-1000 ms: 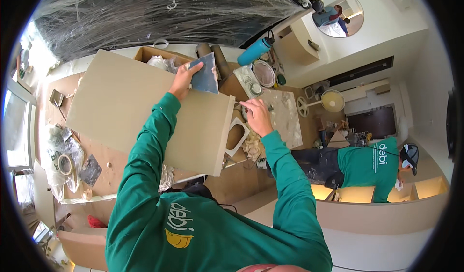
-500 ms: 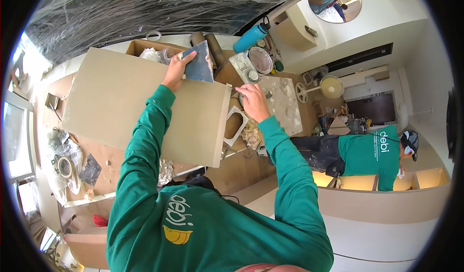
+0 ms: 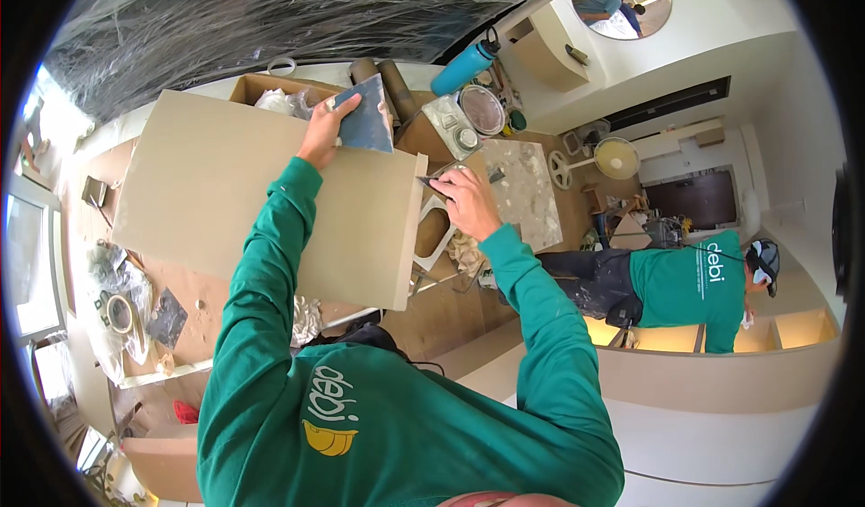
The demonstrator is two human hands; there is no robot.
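A large beige panel [image 3: 243,182] lies before me, with a paler strip along its right edge. My left hand [image 3: 324,131] is closed on a flat, dark blue-grey plate [image 3: 368,121], thumb on top, above the panel's far right corner. The plate has whitish smears along its right side. My right hand [image 3: 467,199] pinches a small, thin dark tool [image 3: 429,182], its tip at the panel's right edge. The tool's exact kind is hidden by my fingers.
Beyond the panel stand a cardboard box [image 3: 248,86], a blue bottle [image 3: 464,67] and an open tub [image 3: 482,110]. A speckled board [image 3: 527,191] lies to the right. A fan [image 3: 617,158] stands farther off. At right a co-worker [image 3: 685,286] leans over lit compartments.
My right hand has moved a little toward me along the panel's right edge with the thin tool. My left hand still holds the plate, nearly in place.
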